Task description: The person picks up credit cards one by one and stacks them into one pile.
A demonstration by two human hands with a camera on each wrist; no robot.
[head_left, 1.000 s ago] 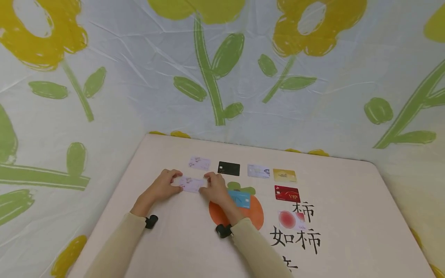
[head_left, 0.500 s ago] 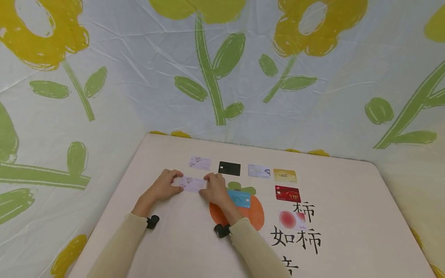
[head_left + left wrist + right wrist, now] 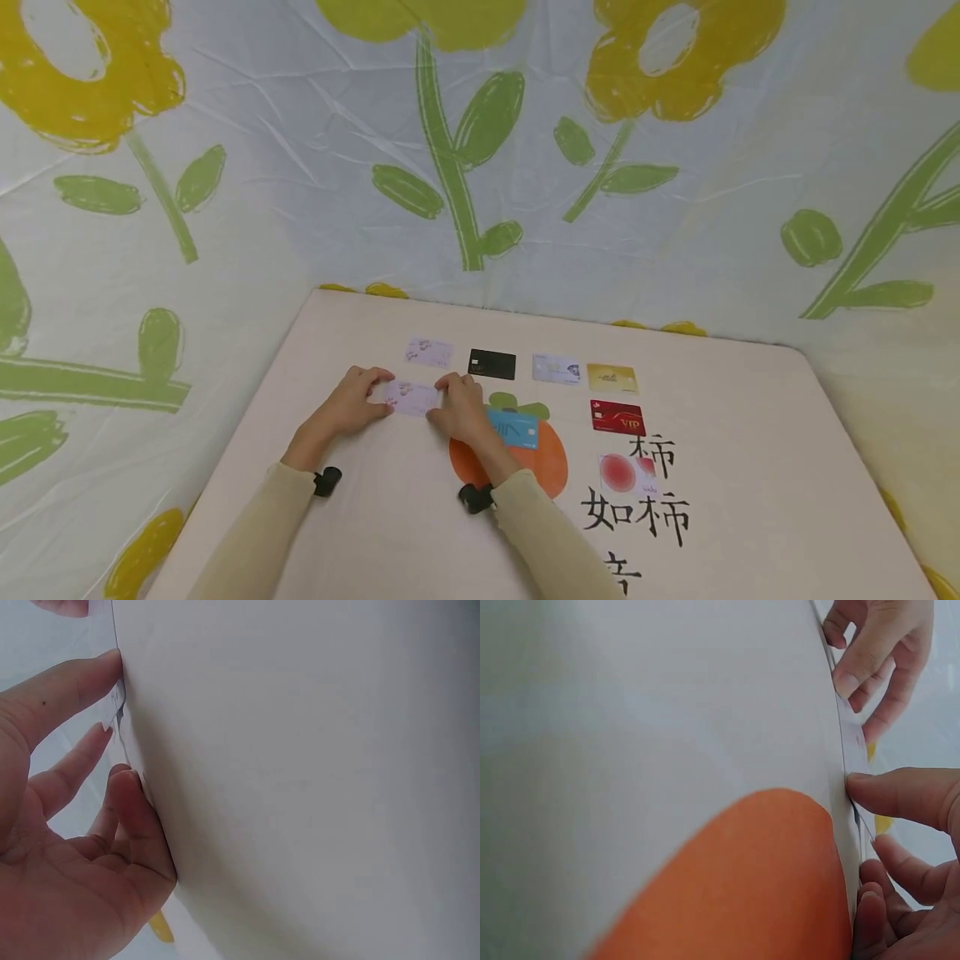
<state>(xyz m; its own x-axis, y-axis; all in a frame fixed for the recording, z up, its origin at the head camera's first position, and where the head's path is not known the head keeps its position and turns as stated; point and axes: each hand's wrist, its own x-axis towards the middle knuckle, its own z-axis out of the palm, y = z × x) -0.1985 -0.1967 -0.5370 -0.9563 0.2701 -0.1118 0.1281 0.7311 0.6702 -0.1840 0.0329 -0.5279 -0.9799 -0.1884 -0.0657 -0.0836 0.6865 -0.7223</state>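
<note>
Nothing on the table has visibly moved since the earlier frame; only the head view has shifted slightly. Lilac card sits between the two hands, low over or on the table; can't tell if fully flat. Left hand pinches its left end, thumb and fingertip clamped at the edge; right hand does likewise at the right end. Risks, as judged: uneven squeeze from both ends could bow the thin card and pop it loose; one thumb releasing first could leave it skewed. Matching card lies just beyond the left fingertips, black card beyond the right ones; a forward push could nudge either. Blue card is partly behind the right wrist in the head view, so a careless wrist swing could drag it.
</note>
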